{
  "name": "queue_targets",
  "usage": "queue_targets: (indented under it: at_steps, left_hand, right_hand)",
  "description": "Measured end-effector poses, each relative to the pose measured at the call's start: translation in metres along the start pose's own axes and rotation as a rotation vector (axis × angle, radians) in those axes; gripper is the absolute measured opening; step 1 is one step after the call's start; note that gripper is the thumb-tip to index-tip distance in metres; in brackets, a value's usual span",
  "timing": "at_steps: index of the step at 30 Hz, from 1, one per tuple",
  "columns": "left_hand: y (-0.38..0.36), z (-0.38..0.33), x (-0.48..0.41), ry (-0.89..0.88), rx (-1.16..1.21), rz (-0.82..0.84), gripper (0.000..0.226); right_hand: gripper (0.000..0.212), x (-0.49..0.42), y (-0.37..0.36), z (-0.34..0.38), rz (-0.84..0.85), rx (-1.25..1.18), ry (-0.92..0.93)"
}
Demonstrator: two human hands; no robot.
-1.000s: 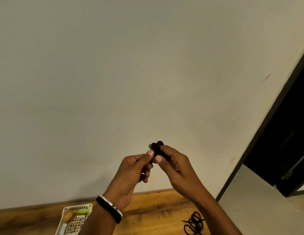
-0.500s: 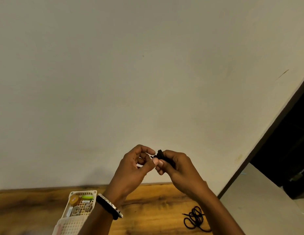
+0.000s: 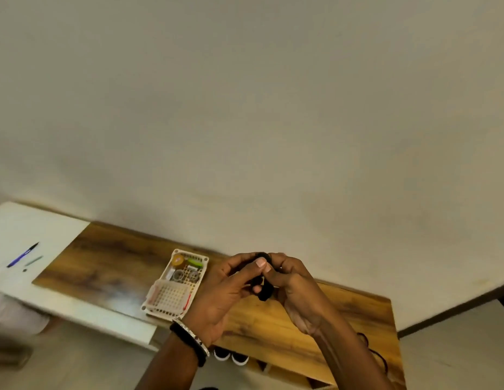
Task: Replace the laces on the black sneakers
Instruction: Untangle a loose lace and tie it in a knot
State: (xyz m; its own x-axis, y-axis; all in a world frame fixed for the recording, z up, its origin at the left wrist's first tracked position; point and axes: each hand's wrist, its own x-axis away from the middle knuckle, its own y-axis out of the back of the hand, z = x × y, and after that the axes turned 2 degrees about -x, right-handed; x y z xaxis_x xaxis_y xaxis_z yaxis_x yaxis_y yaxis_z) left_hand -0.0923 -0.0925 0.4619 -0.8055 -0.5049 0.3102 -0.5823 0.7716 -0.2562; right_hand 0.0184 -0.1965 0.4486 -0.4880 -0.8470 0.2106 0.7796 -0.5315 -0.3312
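I can read no text, label, brand or number here. The small items in the plastic basket (image 3: 175, 299) near the back edge of the wooden tabletop (image 3: 104, 266) are too blurred and small to show me any lettering.

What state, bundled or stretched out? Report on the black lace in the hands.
Bundled: the black shoelace is a compact wad pinched between the left hand and right hand.

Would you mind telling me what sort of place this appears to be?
Probably a home or small office room: a wooden desk against a plain wall, a pen on a white surface, and a tray of small items.
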Motion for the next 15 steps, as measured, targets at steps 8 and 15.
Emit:
queue_targets:
  at_steps: [8,15]
  left_hand:
    - [0.084,0.008,-0.030,0.113,0.106,-0.234,0.024]
    - [0.193,0.029,-0.090,0.325,0.093,-0.256,0.019]
  right_hand:
    - [0.022,-0.074,-0.048,-0.045,-0.005,0.141,-0.150]
    - [0.017,-0.159,-0.099,-0.114,-0.120,0.209,-0.352]
